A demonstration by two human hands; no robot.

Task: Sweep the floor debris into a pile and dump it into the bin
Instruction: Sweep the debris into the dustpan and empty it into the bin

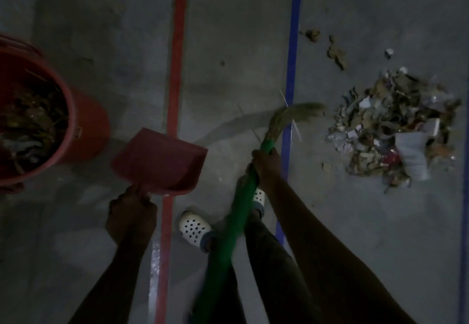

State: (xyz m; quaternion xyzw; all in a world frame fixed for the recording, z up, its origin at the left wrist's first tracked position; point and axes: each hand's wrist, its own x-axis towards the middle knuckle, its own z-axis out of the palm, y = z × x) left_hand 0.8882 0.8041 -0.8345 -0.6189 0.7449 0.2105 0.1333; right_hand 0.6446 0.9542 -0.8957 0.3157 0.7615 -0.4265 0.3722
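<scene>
Concrete floor (228, 31), seen from above in dim light, crossed by a red painted line (177, 69) and a blue painted line (291, 57) that run from the far side toward the person.

The debris pile (380, 120), made of dry leaves, paper scraps and wrappers, lies on the floor to the right of the blue line.

The red bin (86, 120) stands well left of the red line and is cut off by the left edge of the view. It already holds leaves and litter.

The red dustpan (160, 161) is between the bin and the red line, with its open mouth toward the far right. The left hand (130, 212) is clenched at the dustpan's near end, where the handle itself is hidden.

The broom (238, 212) has a green handle. Its blurred bristles (286, 114) cross the blue line, just beside the pile. The right hand (266, 166) is wrapped around the upper part of the handle.

Two white perforated clogs (194, 227) stand between the two lines.

Loose scraps (336, 53) lie beyond the pile, apart from it.
</scene>
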